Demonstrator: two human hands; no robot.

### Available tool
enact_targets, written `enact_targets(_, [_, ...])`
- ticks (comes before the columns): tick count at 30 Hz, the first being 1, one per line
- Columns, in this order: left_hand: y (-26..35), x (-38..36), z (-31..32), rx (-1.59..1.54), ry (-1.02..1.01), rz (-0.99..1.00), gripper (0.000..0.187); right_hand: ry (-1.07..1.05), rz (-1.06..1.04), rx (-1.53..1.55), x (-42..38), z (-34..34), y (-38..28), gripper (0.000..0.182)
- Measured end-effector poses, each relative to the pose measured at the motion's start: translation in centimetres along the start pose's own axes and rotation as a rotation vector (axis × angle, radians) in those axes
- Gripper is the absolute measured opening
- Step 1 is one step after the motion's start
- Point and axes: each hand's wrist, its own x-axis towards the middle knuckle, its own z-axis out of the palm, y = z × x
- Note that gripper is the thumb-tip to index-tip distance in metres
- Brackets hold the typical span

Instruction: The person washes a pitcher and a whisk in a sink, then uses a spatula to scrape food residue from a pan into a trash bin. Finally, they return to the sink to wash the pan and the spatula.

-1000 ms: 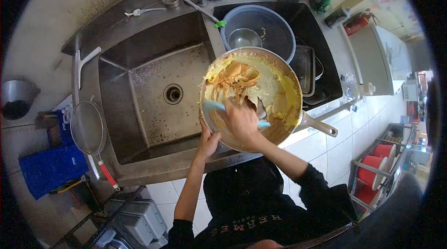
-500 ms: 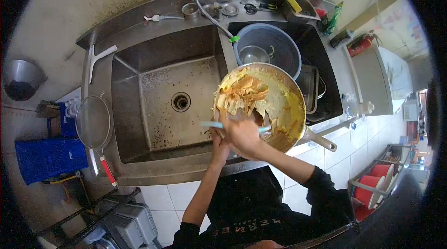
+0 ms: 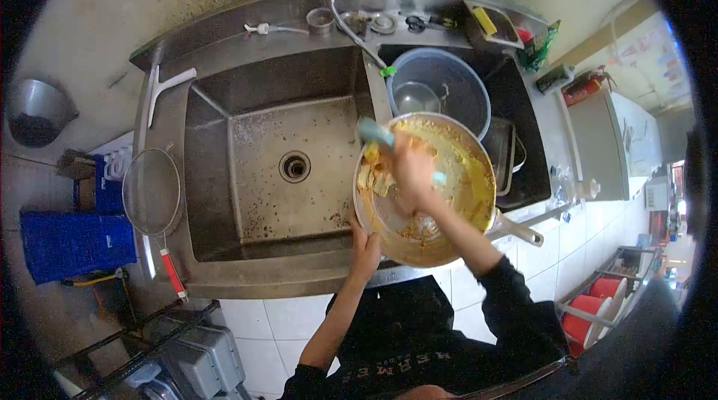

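A large frying pan (image 3: pixel 479 191), coated in yellow-brown residue, is tilted over the sink's front edge. Its handle (image 3: pixel 521 232) points right, toward the floor side. My left hand (image 3: pixel 365 249) grips the pan's lower-left rim, its fingers partly hidden beneath. Inside the pan, my right hand (image 3: pixel 413 174) is closed around a light-blue spatula (image 3: pixel 376 133), smeared by motion. The spatula's head is at the upper-left rim, over the sink side. Clumps of food scraps (image 3: pixel 380 179) lie against the pan's left wall, partly covered by my hand and the spatula.
The left sink basin (image 3: pixel 262 198) has crumbs around its drain (image 3: pixel 295 167). A blue-grey tub (image 3: pixel 467 86) containing a bowl stands in the right basin, beneath the tap hose (image 3: pixel 351 37). A strainer (image 3: pixel 152 191) lies on the left counter. A metal tray (image 3: pixel 493 26) stands at the back right.
My right hand has moved up in the pan with the spatula, whose head is now at the upper-left rim. Fewer scraps show in the pan. My left hand has shifted slightly right along the rim.
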Motion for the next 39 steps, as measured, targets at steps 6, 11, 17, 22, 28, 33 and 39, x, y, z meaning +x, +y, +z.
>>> enact_targets(6, [0.5, -1.2, 0.6, 0.103, 0.002, 0.074, 0.074, -0.035, -0.087, -0.046, -3.5, 1.0, 0.6, 0.025])
enact_targets(11, [-0.2, -3.1, 1.6, 0.168, 0.06, 0.055, 0.077, -0.181, -0.125, 0.041, -5.5, 0.4, -1.0, 0.025])
enact_targets(17, [-0.5, -2.2, -0.8, 0.387, 0.036, -0.103, 0.091, -0.056, 0.211, 0.22, -0.9, -0.6, -1.0, 0.02])
enact_targets(22, [1.5, -0.6, -1.2, 0.27, -0.064, -0.24, 0.091, -0.144, -0.028, 0.188, -3.9, -2.0, -0.9, 0.022])
enact_targets(28, [5.0, 3.4, -1.1, 0.146, -0.286, -0.011, 0.089, -0.498, 0.048, 0.016, -9.5, -7.3, 0.1, 0.023])
enact_targets(33, [2.4, 2.0, -1.9, 0.201, -0.24, -0.048, 0.082, -0.409, 0.174, 0.033, -6.8, -1.4, -0.9, 0.023])
enact_targets(39, [1.8, 1.9, -3.7, 0.192, -0.21, -0.238, 0.078, -0.563, 0.053, 0.064, -10.5, -4.7, -2.4, 0.02])
